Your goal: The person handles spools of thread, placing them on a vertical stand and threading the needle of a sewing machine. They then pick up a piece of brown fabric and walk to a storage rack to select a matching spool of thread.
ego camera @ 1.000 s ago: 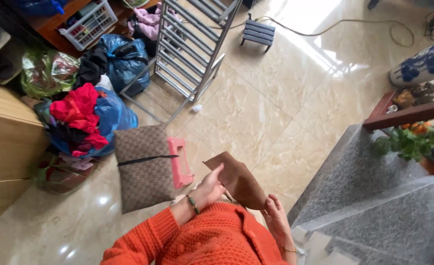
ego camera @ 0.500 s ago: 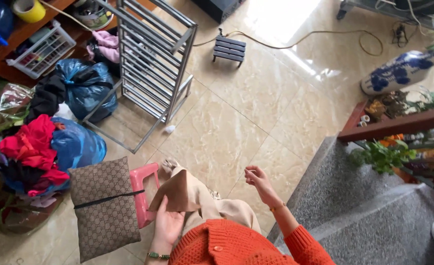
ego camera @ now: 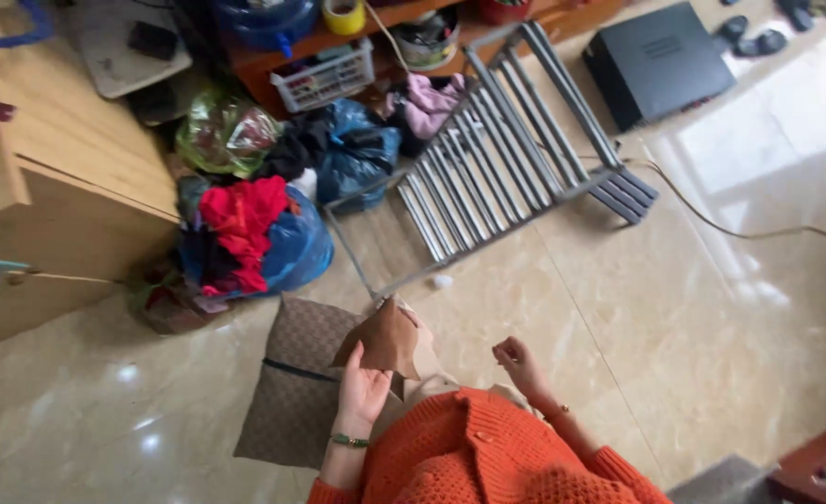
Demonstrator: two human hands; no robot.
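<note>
So my left hand has a brown piece of cloth resting on the open palm, thumb pinching its lower edge, fingers up behind it. The cloth sits right in front of my chest, over my lap. My right hand is off to the side, well apart from the cloth, holding nothing, fingers curled loosely in toward the thumb.

Just left of and under the left hand there's a brown patterned cushion lying flat on the tiled floor.

Further out past the left hand, a blue bag is stuffed with red clothes spilling over the top. Beyond that, another dark blue bag with a pink garment just beside it, and a clear plastic bag holding something green.

Ahead of both hands, a metal rack lies tipped on the floor. Farthest out, a white basket sits on a low shelf; can't make out what's in it. A black box is beyond the right hand.
</note>
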